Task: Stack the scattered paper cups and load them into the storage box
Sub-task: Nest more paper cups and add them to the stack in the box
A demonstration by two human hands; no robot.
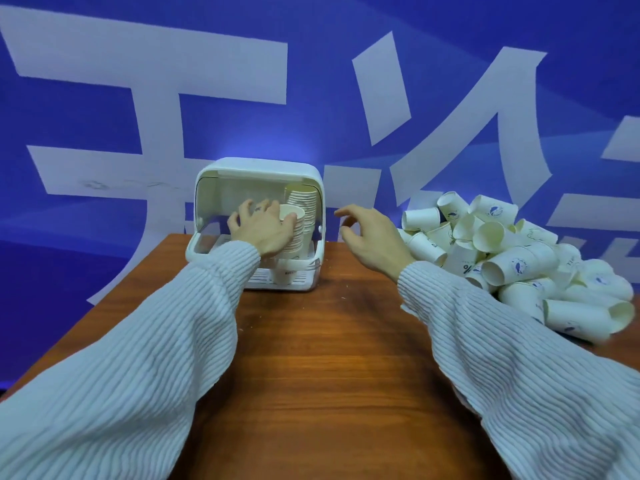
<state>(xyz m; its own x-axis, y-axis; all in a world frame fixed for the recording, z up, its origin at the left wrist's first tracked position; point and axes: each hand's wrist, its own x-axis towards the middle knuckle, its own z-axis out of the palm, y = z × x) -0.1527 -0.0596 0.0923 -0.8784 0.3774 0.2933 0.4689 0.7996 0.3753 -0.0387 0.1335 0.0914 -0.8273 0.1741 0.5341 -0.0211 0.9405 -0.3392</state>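
A white storage box [258, 168] stands at the far edge of the table with its front lid swung open. Inside, at the right, two stacks of paper cups stand: a taller rear stack [306, 202] and a front stack [296, 233]. My left hand [259, 230] reaches into the box with its fingers spread, its thumb side against the front stack. My right hand [370, 237] hovers just right of the box with loosely curled fingers, holding nothing. A large heap of loose paper cups [512, 258] lies on the table at the right.
The brown wooden table [329, 358] runs from the box toward me; its left edge slants away at the left. A blue wall with big white characters [138, 98] rises right behind the box. White ribbed sleeves cover both forearms.
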